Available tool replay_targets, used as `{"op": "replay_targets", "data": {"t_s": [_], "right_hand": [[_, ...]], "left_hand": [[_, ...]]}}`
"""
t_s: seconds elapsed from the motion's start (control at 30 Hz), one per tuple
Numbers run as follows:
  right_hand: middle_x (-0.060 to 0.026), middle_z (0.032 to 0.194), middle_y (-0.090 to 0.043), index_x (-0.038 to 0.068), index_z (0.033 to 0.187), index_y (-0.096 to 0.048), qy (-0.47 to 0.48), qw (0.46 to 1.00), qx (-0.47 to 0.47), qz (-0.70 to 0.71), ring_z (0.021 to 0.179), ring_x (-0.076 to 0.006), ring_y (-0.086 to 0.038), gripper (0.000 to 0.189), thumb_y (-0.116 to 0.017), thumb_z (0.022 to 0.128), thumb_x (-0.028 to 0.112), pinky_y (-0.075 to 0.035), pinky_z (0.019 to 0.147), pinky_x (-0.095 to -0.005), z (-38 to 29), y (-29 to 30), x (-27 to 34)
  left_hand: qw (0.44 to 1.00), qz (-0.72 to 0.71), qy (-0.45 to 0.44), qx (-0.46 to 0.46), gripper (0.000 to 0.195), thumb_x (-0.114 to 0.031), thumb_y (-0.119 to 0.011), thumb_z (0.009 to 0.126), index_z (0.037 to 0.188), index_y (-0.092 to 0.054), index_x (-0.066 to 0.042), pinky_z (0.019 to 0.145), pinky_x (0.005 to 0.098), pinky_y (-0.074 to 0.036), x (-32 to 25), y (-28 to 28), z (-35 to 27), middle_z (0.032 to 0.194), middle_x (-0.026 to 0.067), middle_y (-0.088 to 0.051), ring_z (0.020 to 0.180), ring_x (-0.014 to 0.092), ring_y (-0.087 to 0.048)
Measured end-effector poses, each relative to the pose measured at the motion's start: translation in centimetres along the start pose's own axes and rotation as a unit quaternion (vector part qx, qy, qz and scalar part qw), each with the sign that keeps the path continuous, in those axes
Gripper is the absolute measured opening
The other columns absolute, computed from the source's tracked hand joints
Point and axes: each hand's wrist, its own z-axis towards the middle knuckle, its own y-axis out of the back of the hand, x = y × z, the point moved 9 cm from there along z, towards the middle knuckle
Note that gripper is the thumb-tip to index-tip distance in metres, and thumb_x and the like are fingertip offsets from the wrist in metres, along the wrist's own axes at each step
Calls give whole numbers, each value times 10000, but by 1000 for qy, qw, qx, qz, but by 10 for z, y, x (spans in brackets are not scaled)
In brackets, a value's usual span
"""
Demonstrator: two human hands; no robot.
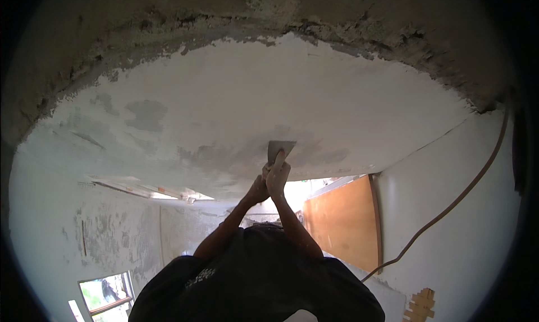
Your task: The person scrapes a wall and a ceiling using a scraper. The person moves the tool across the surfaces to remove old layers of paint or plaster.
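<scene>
A putty knife [276, 148] with a broad metal blade lies against a white plastered surface [252, 94]. My right hand [278, 176] grips it, one finger stretched along the blade. Close against that hand, my left hand [258, 190] is closed at the handle; its fingers are partly hidden. Grey smears [210, 151] spread over the plaster to both sides of the blade. Farther left, a darker grey patch [147, 115] shows in the white coat. Both bare forearms reach out from a dark short-sleeved shirt [265, 275].
Along the top runs a rough, dark, broken edge [353, 40]. On the right are an orange-brown wooden panel [343, 221], a long brown hose or cable [446, 210] and a white wall [454, 246]. A framed window [107, 294] and a patchy grey wall [113, 233] stand at lower left.
</scene>
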Motion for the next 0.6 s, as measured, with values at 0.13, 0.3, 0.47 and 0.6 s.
{"op": "replay_targets", "data": {"t_s": [0.13,0.3,0.47,0.6], "right_hand": [[3,395,-342,58,461,-363,-31,999,-3,-23,337,-100,-358,654,-298,905,533,-242,344,-249,2,9,-34],[3,396,-344,55,465,-366,-22,999,-7,-36,339,-99,-350,648,-289,914,516,-236,348,-248,-4,6,-8],[-1,395,-347,49,470,-372,2,1000,4,-21,342,-100,-352,648,-295,913,515,-245,347,-254,1,3,6],[2,403,-352,43,493,-392,-50,998,6,-43,341,-99,-363,641,-299,910,521,-263,344,-252,-7,12,-36]], "left_hand": [[999,-11,-37,-25,389,-78,-591,728,1080,-454,18,675,410,-465,4,-9,-8,903,180,-605,865,365,-578],[995,35,-80,-56,369,-86,-574,743,1076,-452,15,691,390,-458,-12,0,-2,968,200,-580,885,359,-563],[995,-96,33,12,365,-103,-574,754,1080,-459,15,739,400,-449,-26,8,13,1051,209,-555,969,358,-542],[999,-17,-18,-21,377,-70,-578,742,1100,-476,-12,792,403,-422,3,-13,-16,1055,188,-548,1010,316,-515]]}}
